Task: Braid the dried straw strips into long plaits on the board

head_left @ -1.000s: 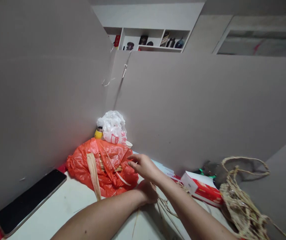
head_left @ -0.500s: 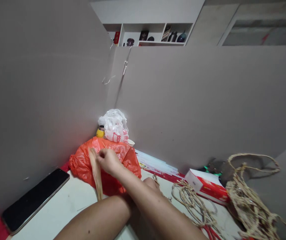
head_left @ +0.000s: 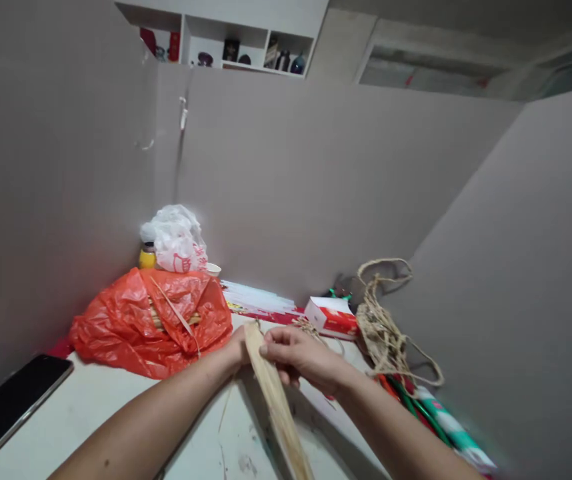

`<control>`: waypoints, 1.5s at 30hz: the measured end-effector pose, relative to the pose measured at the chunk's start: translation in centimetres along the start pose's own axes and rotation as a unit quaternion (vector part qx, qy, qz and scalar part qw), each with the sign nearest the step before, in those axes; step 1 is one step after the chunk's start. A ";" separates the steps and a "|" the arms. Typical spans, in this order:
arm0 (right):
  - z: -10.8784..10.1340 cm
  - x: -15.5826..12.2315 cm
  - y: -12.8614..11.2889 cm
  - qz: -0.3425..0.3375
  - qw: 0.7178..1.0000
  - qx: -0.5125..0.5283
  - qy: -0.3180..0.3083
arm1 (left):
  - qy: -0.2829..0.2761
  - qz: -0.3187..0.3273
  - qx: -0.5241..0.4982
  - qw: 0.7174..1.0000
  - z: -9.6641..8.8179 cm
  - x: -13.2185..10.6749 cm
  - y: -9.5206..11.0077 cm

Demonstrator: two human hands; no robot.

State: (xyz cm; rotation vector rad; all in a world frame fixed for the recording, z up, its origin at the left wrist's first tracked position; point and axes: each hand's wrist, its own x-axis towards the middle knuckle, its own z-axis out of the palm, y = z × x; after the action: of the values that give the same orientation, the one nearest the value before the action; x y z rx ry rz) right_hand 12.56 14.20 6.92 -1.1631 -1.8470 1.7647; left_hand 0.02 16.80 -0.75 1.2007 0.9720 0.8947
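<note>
A long, flat, pale tan strip of dried plant leaf (head_left: pixel 276 400) runs from between my hands down to the bottom edge. My right hand (head_left: pixel 293 353) pinches it near its upper end, thumb on its face. My left hand (head_left: pixel 239 343) is just left of that end, mostly behind the strip; its fingers are hidden. A small dark tip pokes up above the strip's end, too small to name. Just beyond my right hand lies some twisted tan cord (head_left: pixel 310 327). To the left, a crumpled red plastic bag (head_left: pixel 116 320) has more tan strips (head_left: pixel 159 317) showing in its opening.
A black phone (head_left: pixel 16 407) lies at the white tabletop's (head_left: pixel 201 433) left side. A white plastic bag (head_left: pixel 173 233) and yellow jar (head_left: pixel 147 257) stand behind the red bag. At right are a red-white box (head_left: pixel 333 319), coiled tan rope (head_left: pixel 383 327) and green-white roll (head_left: pixel 453 427). Grey walls enclose the table.
My right hand has moved from the red bag to the right and toward me, bringing the leaf strip with it. My left hand now shows beside it. The view has swung right.
</note>
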 end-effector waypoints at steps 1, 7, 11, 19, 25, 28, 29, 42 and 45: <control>0.0 -0.1 1.6 0.023 1.000 -0.001 0.009 | 0.024 -0.020 0.013 0.999 -0.2 0.1 -0.4; 0.2 0.7 6.0 0.046 0.995 0.032 0.085 | 0.109 -0.088 0.076 0.987 -0.8 0.3 -0.7; 0.3 0.7 6.3 0.030 0.989 0.011 0.142 | 0.116 -0.103 0.093 0.984 -0.6 0.2 0.1; 0.4 -0.3 6.7 0.069 0.988 0.043 0.133 | 0.120 -0.091 0.128 0.980 -0.3 0.1 0.3; 0.6 0.0 6.3 0.069 0.990 0.027 0.120 | 0.164 -0.039 0.174 0.970 0.4 0.0 -0.1; 0.3 0.3 6.2 0.042 0.988 0.008 0.148 | 0.174 -0.016 0.199 0.964 0.6 -0.2 0.0; 0.2 0.4 6.2 0.033 0.987 0.002 0.157 | 0.176 -0.010 0.206 0.963 0.6 -0.3 0.0; 0.8 1.6 5.9 0.027 0.986 -0.015 0.165 | 0.200 0.033 0.259 0.944 0.6 0.2 -0.9; 0.9 1.8 5.8 0.014 0.984 -0.034 0.172 | 0.200 0.040 0.260 0.944 0.6 0.1 -0.9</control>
State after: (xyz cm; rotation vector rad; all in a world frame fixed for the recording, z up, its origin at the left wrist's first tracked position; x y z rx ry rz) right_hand 12.69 14.27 0.78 -1.4235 -1.7010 1.4149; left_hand 0.66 16.62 -1.60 1.5411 1.5652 1.0020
